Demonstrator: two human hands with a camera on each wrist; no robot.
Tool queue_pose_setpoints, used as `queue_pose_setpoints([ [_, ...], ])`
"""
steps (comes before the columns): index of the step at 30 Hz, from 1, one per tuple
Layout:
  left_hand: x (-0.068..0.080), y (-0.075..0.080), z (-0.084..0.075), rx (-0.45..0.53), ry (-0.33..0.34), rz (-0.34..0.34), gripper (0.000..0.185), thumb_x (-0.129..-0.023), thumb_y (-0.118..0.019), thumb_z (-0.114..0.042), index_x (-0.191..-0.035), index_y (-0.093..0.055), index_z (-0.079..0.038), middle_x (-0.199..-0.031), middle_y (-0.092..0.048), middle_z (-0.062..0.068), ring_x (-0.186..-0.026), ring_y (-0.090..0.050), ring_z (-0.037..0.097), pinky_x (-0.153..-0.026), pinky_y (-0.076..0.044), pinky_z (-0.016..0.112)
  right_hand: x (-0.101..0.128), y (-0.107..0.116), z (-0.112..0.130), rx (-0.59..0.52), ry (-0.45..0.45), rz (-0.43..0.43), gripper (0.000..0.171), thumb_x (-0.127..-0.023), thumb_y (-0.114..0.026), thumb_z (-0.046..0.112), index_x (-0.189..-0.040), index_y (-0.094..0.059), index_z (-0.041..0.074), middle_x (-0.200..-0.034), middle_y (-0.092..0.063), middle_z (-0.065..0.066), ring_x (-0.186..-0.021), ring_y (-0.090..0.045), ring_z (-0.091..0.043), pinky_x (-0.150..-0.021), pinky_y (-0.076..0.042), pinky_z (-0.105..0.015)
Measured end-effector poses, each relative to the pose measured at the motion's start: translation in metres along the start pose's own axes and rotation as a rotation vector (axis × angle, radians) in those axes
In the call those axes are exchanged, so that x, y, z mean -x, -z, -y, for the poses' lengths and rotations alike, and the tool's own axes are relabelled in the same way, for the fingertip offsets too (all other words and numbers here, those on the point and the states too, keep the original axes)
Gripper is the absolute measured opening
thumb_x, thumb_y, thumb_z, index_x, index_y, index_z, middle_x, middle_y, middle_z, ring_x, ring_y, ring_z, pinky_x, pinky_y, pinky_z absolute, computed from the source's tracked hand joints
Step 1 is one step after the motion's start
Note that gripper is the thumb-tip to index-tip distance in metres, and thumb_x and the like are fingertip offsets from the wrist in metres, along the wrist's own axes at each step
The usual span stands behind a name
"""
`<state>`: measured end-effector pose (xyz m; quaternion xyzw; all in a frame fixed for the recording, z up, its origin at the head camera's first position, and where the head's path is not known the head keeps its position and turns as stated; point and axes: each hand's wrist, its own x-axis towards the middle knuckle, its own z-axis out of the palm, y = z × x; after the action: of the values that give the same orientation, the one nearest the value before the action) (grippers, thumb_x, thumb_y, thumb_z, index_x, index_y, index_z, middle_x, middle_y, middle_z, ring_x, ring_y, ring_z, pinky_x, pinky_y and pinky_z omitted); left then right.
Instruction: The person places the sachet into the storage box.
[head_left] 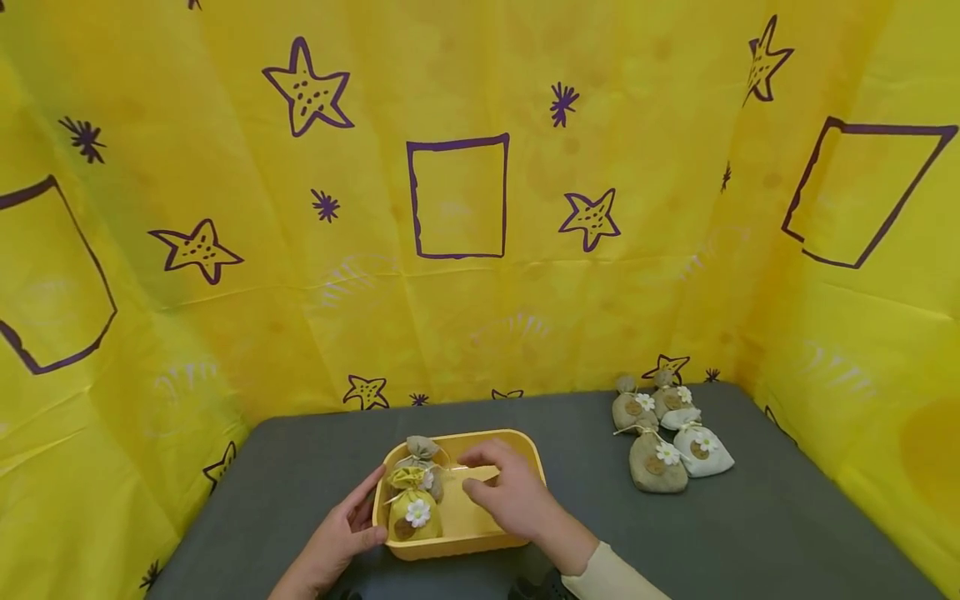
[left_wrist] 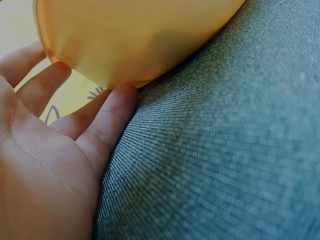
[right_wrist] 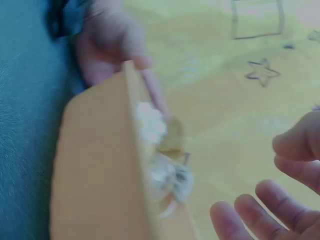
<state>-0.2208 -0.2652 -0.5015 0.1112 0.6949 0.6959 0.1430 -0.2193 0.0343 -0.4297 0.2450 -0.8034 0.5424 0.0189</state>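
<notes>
Two bare hands work at a shallow yellow plastic tray (head_left: 517, 450) on a grey fabric-covered table (head_left: 750, 533). The left hand (head_left: 337, 537) lies against the tray's left wall, fingers straight along the outside and thumb at the near corner; the left wrist view shows the relaxed fingertips (left_wrist: 117, 100) touching the tray's underside (left_wrist: 135, 35) where it meets the table (left_wrist: 225, 150), nothing pinched. The right hand (head_left: 506, 492) hovers over the middle of the tray, fingers loosely curled and holding nothing; the right wrist view, which is blurred, shows its fingers (right_wrist: 260, 210) spread apart in the air beside the tray's rim.

Inside the tray, at its left end, sit two small drawstring pouches: a yellow-green pouch with a white daisy (head_left: 412, 508) nearest the person, and a beige pouch (head_left: 423, 454) just behind it, touching. Well apart, toward the table's far right corner, lies a cluster of beige and white daisy pouches (head_left: 667, 433). Yellow sheeting printed with purple stars and rectangles (head_left: 457, 196) walls the table in.
</notes>
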Motion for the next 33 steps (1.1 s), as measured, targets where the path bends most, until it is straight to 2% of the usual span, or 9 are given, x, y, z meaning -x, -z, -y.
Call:
queue_pose_setpoints([
  [6,-0.002,-0.001,-0.001,-0.005,0.001,0.0,0.077,-0.1,-0.062,-0.011,-0.159,-0.012,-0.002,-0.163,-0.006,0.02,-0.144,-0.015,0.035,-0.101,-0.042,0.026,0.016,0.045,0.0,-0.066,0.017,-0.096,0.023,-0.092,-0.07,0.013,-0.115,-0.069,0.012,-0.116,-0.064,-0.005,-0.111,-0.059,-0.028,-0.082,-0.052,-0.038],
  [10,-0.002,-0.002,0.001,-0.012,0.004,-0.004,0.077,-0.1,-0.062,-0.011,-0.159,-0.013,-0.002,-0.163,-0.007,0.02,-0.144,-0.016,0.035,-0.101,-0.042,0.026,0.031,0.074,-0.005,-0.084,0.021,-0.119,0.028,-0.092,-0.07,0.01,-0.12,-0.066,0.007,-0.118,-0.065,-0.01,-0.113,-0.059,-0.033,-0.088,-0.052,-0.042],
  [15,-0.002,-0.002,0.003,-0.011,0.008,-0.01,0.077,-0.1,-0.062,-0.012,-0.159,-0.014,-0.003,-0.163,-0.008,0.02,-0.144,-0.017,0.036,-0.1,-0.043,0.026,0.056,0.107,-0.017,-0.118,-0.015,-0.13,0.033,-0.094,-0.07,0.012,-0.126,-0.063,0.005,-0.122,-0.064,-0.011,-0.117,-0.058,-0.035,-0.091,-0.051,-0.04],
  [19,-0.002,0.0,0.001,-0.013,0.01,-0.017,0.078,-0.1,-0.063,-0.012,-0.159,-0.013,-0.003,-0.163,-0.008,0.02,-0.144,-0.018,0.035,-0.1,-0.044,0.026,0.077,0.132,-0.032,-0.135,-0.067,-0.154,0.037,-0.095,-0.069,0.011,-0.13,-0.059,0.003,-0.126,-0.062,-0.013,-0.118,-0.057,-0.031,-0.088,-0.052,-0.033],
  [24,-0.001,-0.002,-0.002,-0.015,0.025,-0.041,0.079,-0.099,-0.064,-0.014,-0.159,-0.014,-0.003,-0.163,-0.007,0.02,-0.144,-0.017,0.035,-0.1,-0.044,0.026,0.102,0.158,-0.059,-0.203,-0.134,-0.199,0.041,-0.097,-0.064,0.005,-0.134,-0.052,-0.005,-0.129,-0.06,-0.01,-0.117,-0.059,-0.021,-0.084,-0.056,-0.035],
  [30,-0.001,-0.003,-0.001,-0.013,0.019,-0.035,0.079,-0.099,-0.064,-0.012,-0.159,-0.014,-0.003,-0.163,-0.007,0.019,-0.144,-0.017,0.034,-0.1,-0.043,0.026,0.131,0.184,-0.094,-0.288,-0.209,-0.309,0.047,-0.097,-0.061,-0.001,-0.139,-0.043,-0.012,-0.127,-0.061,-0.003,-0.112,-0.061,-0.014,-0.081,-0.057,-0.037],
  [33,-0.001,-0.002,0.001,-0.012,0.01,-0.029,0.079,-0.099,-0.064,-0.012,-0.159,-0.014,-0.003,-0.163,-0.007,0.019,-0.144,-0.017,0.034,-0.1,-0.043,0.025,0.143,0.196,-0.106,-0.318,-0.265,-0.379,0.046,-0.098,-0.061,0.001,-0.14,-0.046,-0.007,-0.126,-0.058,-0.001,-0.108,-0.061,-0.012,-0.081,-0.057,-0.037],
])
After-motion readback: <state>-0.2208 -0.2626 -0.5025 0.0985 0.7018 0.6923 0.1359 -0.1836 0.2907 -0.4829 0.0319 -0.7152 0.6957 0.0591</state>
